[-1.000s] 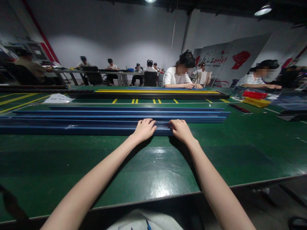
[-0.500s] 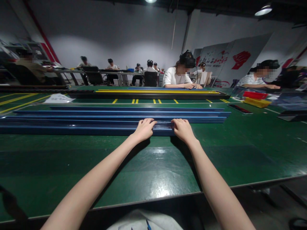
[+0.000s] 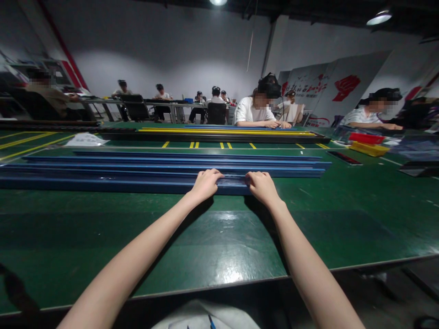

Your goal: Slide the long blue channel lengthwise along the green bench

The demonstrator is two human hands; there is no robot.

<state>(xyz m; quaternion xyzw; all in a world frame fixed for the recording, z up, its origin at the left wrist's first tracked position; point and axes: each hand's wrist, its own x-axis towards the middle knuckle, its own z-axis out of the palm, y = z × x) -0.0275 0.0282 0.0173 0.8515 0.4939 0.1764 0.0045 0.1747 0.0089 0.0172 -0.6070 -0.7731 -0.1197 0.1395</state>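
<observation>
Several long blue rails (image 3: 137, 169) lie side by side across the green table (image 3: 206, 237). My left hand (image 3: 205, 184) rests palm down on the nearest blue rail (image 3: 103, 184), its fingers curled over the rail's top edge. My right hand (image 3: 262, 186) grips the same rail's right end in the same way, a short gap between the two hands. Both forearms stretch forward over the table.
A black rail with yellow strips (image 3: 222, 133) lies farther back. Red and yellow trays (image 3: 366, 142), a dark flat device (image 3: 344, 157) and a paper sheet (image 3: 85, 140) sit on the table. Several people sit across the table and at tables behind.
Both hands stay on the nearest blue rail with hardly any shift. The view has tilted slightly.
</observation>
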